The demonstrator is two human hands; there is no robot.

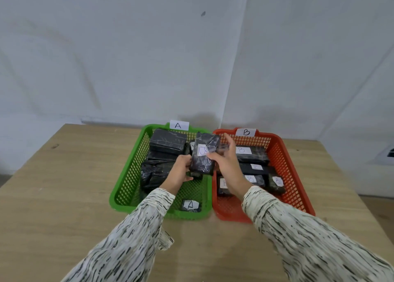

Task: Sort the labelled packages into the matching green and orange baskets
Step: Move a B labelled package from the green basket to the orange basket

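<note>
A green basket (125, 183) tagged A and an orange basket (287, 164) tagged B stand side by side on the table. Both my hands hold one black wrapped package (205, 154) with a white label, upright over the seam between the baskets. My left hand (180, 173) grips its lower left edge. My right hand (226, 160) holds its right side, thumb on the label. Several black packages lie in the green basket, one small one marked A (191, 205) near the front. Several packages marked B (251, 154) fill the orange basket.
The wooden table (64, 196) extends to the left and front of the baskets. A white wall rises right behind them. A white object with a dark opening (387, 156) sits at the far right edge.
</note>
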